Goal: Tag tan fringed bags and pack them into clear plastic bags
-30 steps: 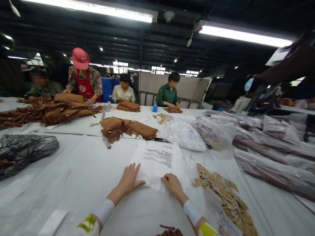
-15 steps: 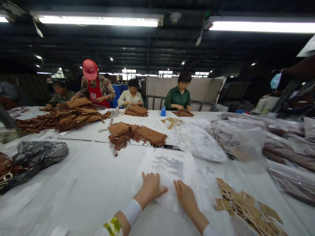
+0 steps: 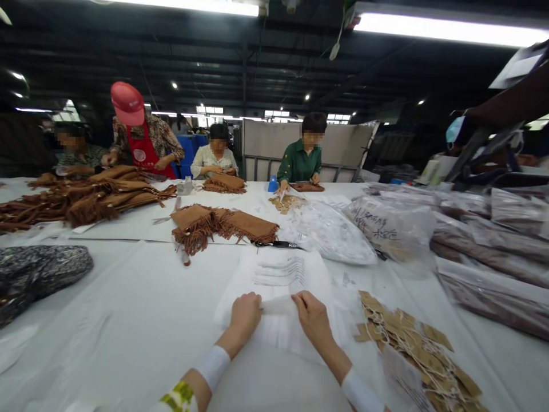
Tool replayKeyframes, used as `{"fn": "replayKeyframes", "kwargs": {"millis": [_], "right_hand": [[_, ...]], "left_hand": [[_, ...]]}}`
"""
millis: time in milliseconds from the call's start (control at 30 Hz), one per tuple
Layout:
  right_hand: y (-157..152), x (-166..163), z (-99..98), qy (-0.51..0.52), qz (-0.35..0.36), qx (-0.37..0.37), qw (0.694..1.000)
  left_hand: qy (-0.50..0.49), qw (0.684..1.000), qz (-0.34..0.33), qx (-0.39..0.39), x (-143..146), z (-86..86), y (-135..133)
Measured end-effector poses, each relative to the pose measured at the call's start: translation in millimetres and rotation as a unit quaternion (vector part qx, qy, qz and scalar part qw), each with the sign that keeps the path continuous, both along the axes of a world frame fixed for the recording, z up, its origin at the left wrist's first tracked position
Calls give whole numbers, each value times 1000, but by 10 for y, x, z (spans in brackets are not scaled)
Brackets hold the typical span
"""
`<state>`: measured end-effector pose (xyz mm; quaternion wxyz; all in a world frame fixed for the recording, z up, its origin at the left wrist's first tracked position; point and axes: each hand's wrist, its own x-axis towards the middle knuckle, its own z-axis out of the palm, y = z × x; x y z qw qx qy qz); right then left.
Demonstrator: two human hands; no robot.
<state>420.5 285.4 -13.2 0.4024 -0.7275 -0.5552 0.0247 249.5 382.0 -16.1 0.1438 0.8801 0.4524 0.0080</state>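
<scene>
A stack of clear plastic bags with printed text (image 3: 278, 274) lies on the white table (image 3: 128, 309) straight in front of me. My left hand (image 3: 244, 312) rests on the stack's near left part with its fingers curled, pinching the top sheet. My right hand (image 3: 313, 317) sits a little to the right, fingers bent and gripping the same sheet. A fold of plastic is raised between the two hands.
A pile of brown paper hang tags with strings (image 3: 412, 343) lies at my right. Brown fringed suede pieces (image 3: 223, 226) lie beyond the bags, more at far left (image 3: 86, 197). Filled plastic bags (image 3: 386, 226) crowd the right side. Several people work at the far edge. Dark patterned fabric (image 3: 34, 274) lies left.
My left hand went from flat with fingers spread to curled on the top bag. Both hands have drawn closer together and lifted a fold of plastic between them.
</scene>
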Motion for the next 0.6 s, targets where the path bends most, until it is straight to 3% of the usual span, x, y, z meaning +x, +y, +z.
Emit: {"fn": "replayKeyframes", "kwargs": {"millis": [133,233,300,367,433,500,600], "right_hand": [[0,103,69,29,-57,5,998],[-8,111,80,24,-46,12,999],[-19,42,85,15,-37,27,999],[-40,-78,86,11,-28,41,999],[-77,-219,76,12,-3,45,999],[-126,-340,52,10,37,37,999],[-184,-425,12,23,74,25,997]], "left_hand": [[-27,999,-3,17,-242,44,6],[-181,981,36,57,-357,122,-164],[-291,953,85,-26,-351,127,-330],[-344,907,120,-210,-275,96,-471],[-388,842,127,-352,-159,61,-539],[-447,798,126,-383,-48,44,-531],[-483,788,139,-357,47,27,-476]]}}
